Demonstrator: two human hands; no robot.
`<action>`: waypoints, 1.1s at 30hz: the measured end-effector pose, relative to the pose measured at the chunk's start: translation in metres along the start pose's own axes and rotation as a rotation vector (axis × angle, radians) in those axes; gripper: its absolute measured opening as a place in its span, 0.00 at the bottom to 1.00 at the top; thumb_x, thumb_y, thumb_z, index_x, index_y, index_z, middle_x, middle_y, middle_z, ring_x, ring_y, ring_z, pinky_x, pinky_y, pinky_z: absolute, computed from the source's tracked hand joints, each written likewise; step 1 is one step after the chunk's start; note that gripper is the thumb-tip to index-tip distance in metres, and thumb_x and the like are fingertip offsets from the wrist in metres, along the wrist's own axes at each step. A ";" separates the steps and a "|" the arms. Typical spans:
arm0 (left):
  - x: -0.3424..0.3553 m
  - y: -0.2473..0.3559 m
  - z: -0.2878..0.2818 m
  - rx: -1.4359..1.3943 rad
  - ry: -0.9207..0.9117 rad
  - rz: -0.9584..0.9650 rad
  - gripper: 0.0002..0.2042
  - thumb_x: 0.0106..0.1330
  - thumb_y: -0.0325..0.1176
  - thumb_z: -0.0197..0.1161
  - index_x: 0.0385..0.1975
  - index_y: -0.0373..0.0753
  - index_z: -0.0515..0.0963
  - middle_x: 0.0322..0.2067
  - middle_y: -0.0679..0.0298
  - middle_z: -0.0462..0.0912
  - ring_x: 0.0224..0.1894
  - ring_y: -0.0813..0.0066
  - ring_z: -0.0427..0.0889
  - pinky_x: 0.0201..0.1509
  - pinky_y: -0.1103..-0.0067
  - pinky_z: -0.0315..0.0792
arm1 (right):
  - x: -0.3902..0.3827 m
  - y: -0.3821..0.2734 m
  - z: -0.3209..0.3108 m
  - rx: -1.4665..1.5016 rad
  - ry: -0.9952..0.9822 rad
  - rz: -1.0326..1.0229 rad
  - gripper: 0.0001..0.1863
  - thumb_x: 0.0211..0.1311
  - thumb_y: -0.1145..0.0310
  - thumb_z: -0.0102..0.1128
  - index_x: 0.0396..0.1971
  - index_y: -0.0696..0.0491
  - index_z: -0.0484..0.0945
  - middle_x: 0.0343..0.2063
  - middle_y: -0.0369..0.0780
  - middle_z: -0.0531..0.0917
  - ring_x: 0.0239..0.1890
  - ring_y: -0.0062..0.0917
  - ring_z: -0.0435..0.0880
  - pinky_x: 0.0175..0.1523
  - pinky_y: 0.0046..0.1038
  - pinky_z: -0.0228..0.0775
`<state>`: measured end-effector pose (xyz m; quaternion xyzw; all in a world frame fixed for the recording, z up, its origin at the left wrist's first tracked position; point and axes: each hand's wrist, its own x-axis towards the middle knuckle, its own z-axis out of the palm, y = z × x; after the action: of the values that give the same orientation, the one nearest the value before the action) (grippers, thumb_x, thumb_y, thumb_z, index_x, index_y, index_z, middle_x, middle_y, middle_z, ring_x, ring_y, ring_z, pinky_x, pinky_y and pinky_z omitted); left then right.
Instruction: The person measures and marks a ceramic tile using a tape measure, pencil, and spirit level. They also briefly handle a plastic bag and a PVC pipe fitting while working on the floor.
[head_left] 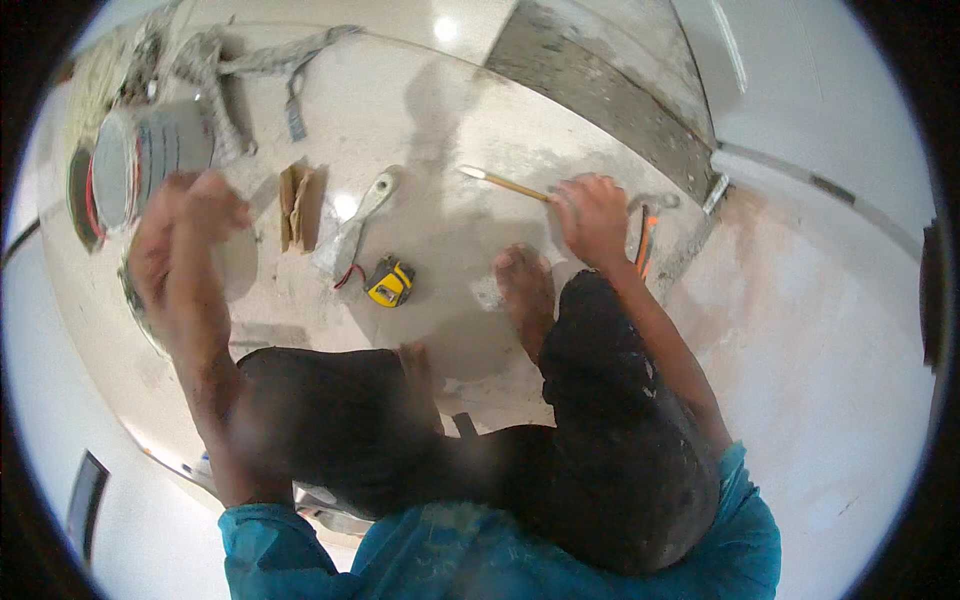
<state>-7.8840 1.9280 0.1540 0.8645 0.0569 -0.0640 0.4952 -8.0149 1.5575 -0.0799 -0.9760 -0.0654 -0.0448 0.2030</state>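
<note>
My right hand (592,215) is closed around the rear of a slim paintbrush (510,185) with a wooden handle and a white tip, which points left over the floor. Slightly blurred, my left hand (180,235) is raised in front of a white bucket (155,155), its fingers curled in; what they hold, if anything, does not show. Between my hands lie a folded piece of brown cardboard (297,208), a tool with a pale handle and a wide whitish head (360,222), and a yellow and black tape measure (390,282). My bare foot (524,285) rests near the right hand.
Beside my right wrist is a tool with orange and black handles (648,238). A crumpled grey cloth (215,65) lies behind the bucket. A rough grey strip (600,95) runs along the tiled floor's far right edge, by a pale wall (800,80).
</note>
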 end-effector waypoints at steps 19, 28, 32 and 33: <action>-0.370 -0.034 -0.123 0.728 0.833 -0.346 0.17 0.71 0.42 0.58 0.50 0.37 0.80 0.45 0.55 0.85 0.48 0.56 0.81 0.60 0.60 0.70 | 0.126 -0.226 0.054 0.170 -0.825 -1.175 0.30 0.49 0.58 0.73 0.52 0.52 0.74 0.49 0.49 0.74 0.50 0.44 0.76 0.53 0.40 0.71; -0.467 -0.049 -0.093 -0.270 0.927 -0.595 0.31 0.70 0.55 0.52 0.63 0.36 0.70 0.64 0.52 0.69 0.66 0.60 0.68 0.70 0.69 0.58 | 0.050 -0.268 0.072 -0.262 -0.918 -1.256 0.41 0.42 0.48 0.76 0.59 0.45 0.73 0.54 0.48 0.76 0.54 0.40 0.75 0.51 0.42 0.70; -0.454 -0.090 -0.135 -0.471 0.822 -0.651 0.25 0.72 0.47 0.55 0.61 0.36 0.71 0.56 0.55 0.77 0.60 0.64 0.75 0.65 0.72 0.64 | 0.077 -0.298 0.052 -0.240 -1.157 -1.042 0.38 0.48 0.51 0.74 0.59 0.47 0.72 0.55 0.47 0.77 0.60 0.40 0.74 0.58 0.43 0.70; -0.445 -0.102 -0.148 -0.361 0.806 -0.642 0.23 0.72 0.46 0.56 0.60 0.36 0.72 0.53 0.56 0.79 0.57 0.64 0.76 0.63 0.73 0.66 | 0.090 -0.314 0.042 -0.205 -1.183 -0.991 0.37 0.48 0.51 0.73 0.59 0.49 0.73 0.55 0.47 0.78 0.59 0.40 0.75 0.58 0.42 0.70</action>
<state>-8.3314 2.0914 0.2155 0.6611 0.5134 0.1351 0.5302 -7.9689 1.8695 0.0145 -0.7084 -0.5870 0.3919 -0.0005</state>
